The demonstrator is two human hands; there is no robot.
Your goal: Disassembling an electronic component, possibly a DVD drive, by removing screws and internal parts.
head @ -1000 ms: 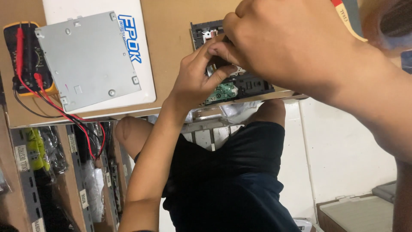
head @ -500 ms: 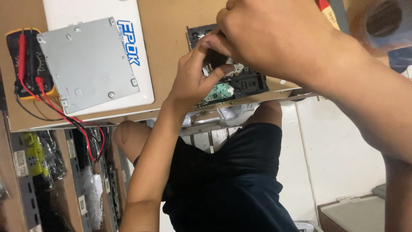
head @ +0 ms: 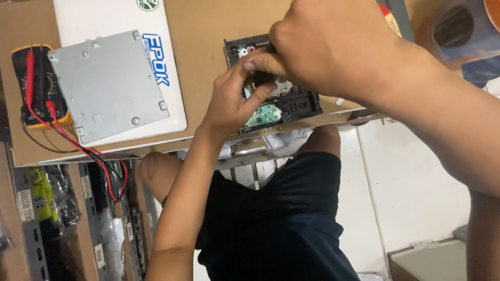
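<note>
An opened black disc drive [head: 291, 104] with a green circuit board lies on the brown table [head: 198, 31], near its edge. My left hand [head: 234, 101] reaches up from below and pinches a part in the drive's middle with thumb and fingers. From the right, my right hand [head: 328, 47] comes in close to the camera. It is curled over the drive's far left corner and meets the left fingertips. What sits under the right fingers is hidden.
A grey metal cover plate [head: 107, 86] rests on a white slab [head: 172, 62] to the left. A yellow-and-black multimeter [head: 39, 86] with red and black leads [head: 94, 153] sits at the table's left end. Below are my dark shorts [head: 281, 224], metal racks [head: 36, 239] and a white tiled floor [head: 416, 171].
My right hand has slid slightly up and left over the drive's corner. The left fingers stay pinched on the drive. The view has shifted a little.
</note>
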